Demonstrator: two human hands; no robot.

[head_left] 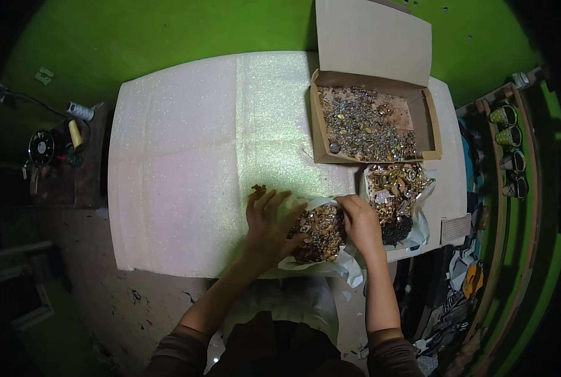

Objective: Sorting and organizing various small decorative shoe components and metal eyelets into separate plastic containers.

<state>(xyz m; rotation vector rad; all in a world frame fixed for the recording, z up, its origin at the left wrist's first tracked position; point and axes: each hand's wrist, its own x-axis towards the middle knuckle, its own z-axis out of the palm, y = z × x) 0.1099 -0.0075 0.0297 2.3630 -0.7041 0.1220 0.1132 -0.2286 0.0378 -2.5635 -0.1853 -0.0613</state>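
Note:
A white plastic bag [349, 269] lies opened at the table's near edge, holding a heap of small brown, gold and silvery beads or trinkets [318, 234]. My left hand [269, 223] is spread over the heap's left side, fingers apart, thumb on the pieces. Just past its outer fingertips sits a small dark-brown piece [259, 188] on the shiny cloth; its kind is too small to tell. At the heap's upper right, my right hand [361, 223] has its fingers closed on the bag's rim. Its fingertips are partly hidden.
An iridescent white cloth [173, 163] covers the table. Behind my right hand stands an open cardboard box [319, 119] of loose beads, with another bag of gold and black pieces [398, 195] before it. A dark side table [82, 182] with spools is left; a rack [513, 144] is right.

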